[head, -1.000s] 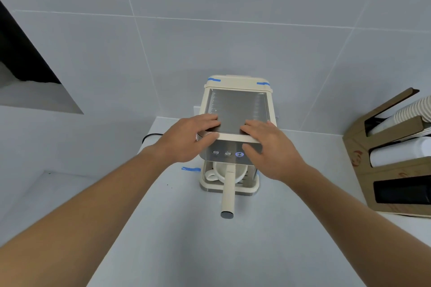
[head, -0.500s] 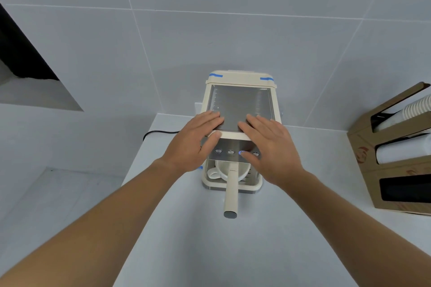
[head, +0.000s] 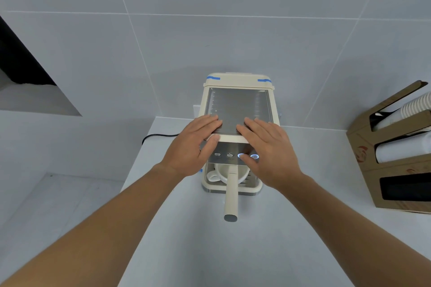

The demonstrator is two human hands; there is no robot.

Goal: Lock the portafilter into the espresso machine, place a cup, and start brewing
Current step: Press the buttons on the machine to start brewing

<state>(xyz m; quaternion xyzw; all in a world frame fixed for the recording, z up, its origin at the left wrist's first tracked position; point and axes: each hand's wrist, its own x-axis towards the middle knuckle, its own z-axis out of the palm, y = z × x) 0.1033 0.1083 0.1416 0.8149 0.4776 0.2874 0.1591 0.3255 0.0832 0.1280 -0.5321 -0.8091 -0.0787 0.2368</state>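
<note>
A cream espresso machine [head: 238, 102] with a steel top stands against the tiled wall. The portafilter sits in the machine, its cream handle [head: 231, 198] pointing toward me. Under it a white cup [head: 219, 175] rests on the drip tray. My left hand [head: 193, 147] lies flat on the machine's front top edge, thumb down over the front panel. My right hand [head: 268, 149] rests on the top too, and its thumb touches a lit blue button [head: 241, 155] in the row of round buttons. Neither hand grips anything.
A cardboard dispenser [head: 396, 154] with stacks of paper cups stands at the right on the white counter [head: 268, 251]. A black power cable [head: 158, 135] runs off the counter's left edge. Blue tape marks the machine's top corners.
Both hands have stayed on the machine's top. My right thumb has shifted along the button row, and two buttons now glow blue. The view has drifted slightly.
</note>
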